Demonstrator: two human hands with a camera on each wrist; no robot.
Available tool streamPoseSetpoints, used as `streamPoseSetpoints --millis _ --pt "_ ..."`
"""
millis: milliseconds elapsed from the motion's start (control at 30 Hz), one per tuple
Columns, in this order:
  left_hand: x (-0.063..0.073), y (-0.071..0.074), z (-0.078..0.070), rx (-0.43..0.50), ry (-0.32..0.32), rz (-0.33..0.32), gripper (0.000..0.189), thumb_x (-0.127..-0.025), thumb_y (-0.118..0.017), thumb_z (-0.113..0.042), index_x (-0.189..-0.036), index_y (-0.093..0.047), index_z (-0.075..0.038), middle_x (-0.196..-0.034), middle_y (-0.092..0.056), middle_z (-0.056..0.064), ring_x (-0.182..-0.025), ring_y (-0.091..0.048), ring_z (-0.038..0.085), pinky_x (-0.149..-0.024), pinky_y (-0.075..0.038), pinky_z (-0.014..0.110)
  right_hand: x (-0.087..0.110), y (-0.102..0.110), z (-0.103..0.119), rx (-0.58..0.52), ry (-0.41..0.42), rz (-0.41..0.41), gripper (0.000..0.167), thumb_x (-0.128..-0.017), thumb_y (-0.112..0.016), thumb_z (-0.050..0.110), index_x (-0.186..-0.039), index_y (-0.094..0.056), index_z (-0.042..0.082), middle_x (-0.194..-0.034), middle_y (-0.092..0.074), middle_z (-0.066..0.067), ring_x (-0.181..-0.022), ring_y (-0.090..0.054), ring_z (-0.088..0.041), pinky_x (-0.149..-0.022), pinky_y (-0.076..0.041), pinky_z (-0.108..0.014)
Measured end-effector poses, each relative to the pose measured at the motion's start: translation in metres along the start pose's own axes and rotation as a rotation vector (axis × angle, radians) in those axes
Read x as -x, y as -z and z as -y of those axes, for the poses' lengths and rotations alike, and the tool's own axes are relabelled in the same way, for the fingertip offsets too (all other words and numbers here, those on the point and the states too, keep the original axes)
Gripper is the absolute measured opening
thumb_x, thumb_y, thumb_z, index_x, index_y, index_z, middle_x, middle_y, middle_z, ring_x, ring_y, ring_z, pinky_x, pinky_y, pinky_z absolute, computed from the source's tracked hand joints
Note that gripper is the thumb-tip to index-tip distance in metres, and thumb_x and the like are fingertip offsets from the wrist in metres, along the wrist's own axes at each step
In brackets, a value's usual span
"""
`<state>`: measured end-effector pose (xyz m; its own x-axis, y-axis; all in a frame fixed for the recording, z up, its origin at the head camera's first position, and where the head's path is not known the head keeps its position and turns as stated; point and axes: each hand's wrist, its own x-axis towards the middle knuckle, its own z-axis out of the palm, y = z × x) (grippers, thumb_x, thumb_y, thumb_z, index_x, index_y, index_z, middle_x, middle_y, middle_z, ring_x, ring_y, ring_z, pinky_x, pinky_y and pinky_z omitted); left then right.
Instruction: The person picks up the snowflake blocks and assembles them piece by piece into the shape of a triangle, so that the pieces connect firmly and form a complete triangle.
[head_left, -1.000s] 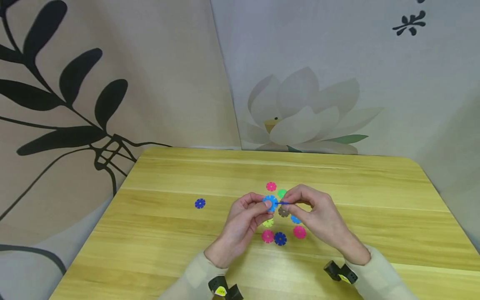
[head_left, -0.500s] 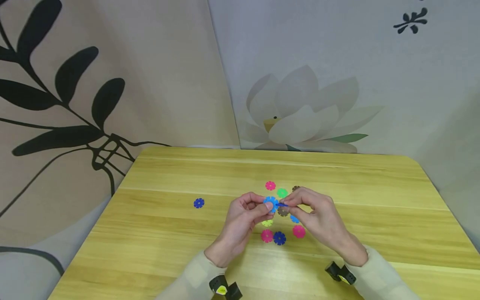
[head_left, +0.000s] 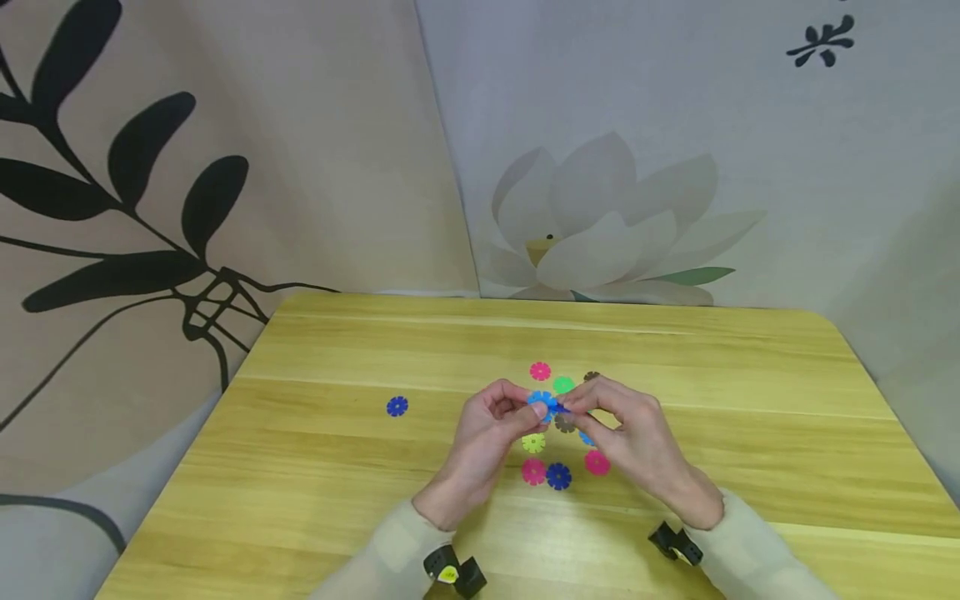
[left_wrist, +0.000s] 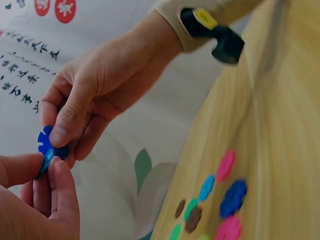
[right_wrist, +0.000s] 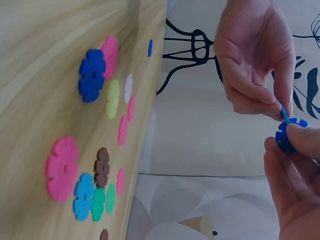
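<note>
My left hand [head_left: 480, 446] pinches a light blue slotted snowflake disc [head_left: 542, 397] between thumb and fingers above the table. A dark blue snowflake disc [right_wrist: 283, 140] is pinched by my right hand [head_left: 647, 437], set crosswise to the light blue one. The two discs meet at their edges; how deep their slots interlock is hidden by the fingertips. In the left wrist view the right thumb presses the face of the dark blue disc [left_wrist: 45, 142]. Below the hands lie loose discs, among them a brown one [head_left: 565, 425] and a yellow-green one [head_left: 533, 443].
Several more discs lie on the wooden table [head_left: 315, 467]: pink [head_left: 597, 462], dark blue [head_left: 558, 477], green [head_left: 563, 384] and another pink [head_left: 540, 371]. A single blue disc [head_left: 397, 406] sits apart at the left. A wall with a printed flower [head_left: 615, 225] stands behind the table.
My right hand has shifted slightly left, bringing the dark blue disc closer in against the light blue one. Both hands keep their pinch. The loose discs have not moved.
</note>
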<state>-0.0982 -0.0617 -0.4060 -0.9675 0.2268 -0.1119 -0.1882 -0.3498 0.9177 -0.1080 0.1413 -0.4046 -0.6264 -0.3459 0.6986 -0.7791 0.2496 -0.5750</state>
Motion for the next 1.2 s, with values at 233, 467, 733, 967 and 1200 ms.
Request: streamPoseSetpoints --millis 233,467,733,967,1200 --pt "-0.002 0.006 -0.001 -0.241 -0.127 -0.029 0.020 -0.094 -0.075 -0.006 -0.108 -0.063 0.001 -0.100 -0.069 0.007 -0.092 -0.068 0.019 -0.087 -0.059 0.030 0.003 0.003 0.000 0.111 -0.073 0.045 0.041 -0.073 -0.086 -0.013 -0.104 -0.073 0.011 -0.111 -0.073 -0.001 -0.101 -0.071 -0.022 -0.099 -0.050 -0.016" --pt "-0.004 0.013 -0.002 -0.369 -0.212 -0.060 0.019 -0.092 -0.077 -0.005 -0.106 -0.065 0.000 -0.100 -0.068 0.008 -0.094 -0.067 0.021 -0.090 -0.058 0.031 0.006 0.008 -0.001 0.177 -0.163 0.083 0.041 -0.081 -0.086 -0.001 -0.117 -0.072 0.012 -0.119 -0.071 0.002 -0.110 -0.068 -0.021 -0.099 -0.055 -0.033" --pt "-0.007 0.018 0.000 -0.388 -0.245 -0.062 0.019 -0.091 -0.077 -0.003 -0.106 -0.066 0.000 -0.103 -0.068 0.010 -0.095 -0.068 0.022 -0.090 -0.059 0.032 0.014 0.014 -0.007 0.188 -0.216 0.120 0.038 -0.083 -0.085 -0.001 -0.117 -0.073 0.013 -0.117 -0.072 0.004 -0.111 -0.069 -0.021 -0.097 -0.056 -0.042" --pt "-0.009 0.022 0.001 -0.402 -0.234 -0.075 0.019 -0.089 -0.077 -0.001 -0.105 -0.067 0.000 -0.102 -0.069 0.010 -0.094 -0.068 0.021 -0.088 -0.059 0.030 0.021 0.025 -0.017 0.197 -0.309 0.203 0.031 -0.089 -0.081 0.006 -0.118 -0.073 0.014 -0.116 -0.073 0.004 -0.111 -0.069 -0.020 -0.097 -0.056 -0.043" --pt "-0.010 0.025 0.000 -0.387 -0.226 -0.065 0.020 -0.089 -0.078 -0.002 -0.105 -0.067 0.000 -0.102 -0.069 0.009 -0.094 -0.068 0.021 -0.087 -0.059 0.028 0.027 0.034 -0.027 0.254 -0.330 0.284 0.027 -0.091 -0.080 0.009 -0.117 -0.073 0.011 -0.118 -0.074 -0.001 -0.112 -0.070 -0.027 -0.095 -0.056 -0.051"
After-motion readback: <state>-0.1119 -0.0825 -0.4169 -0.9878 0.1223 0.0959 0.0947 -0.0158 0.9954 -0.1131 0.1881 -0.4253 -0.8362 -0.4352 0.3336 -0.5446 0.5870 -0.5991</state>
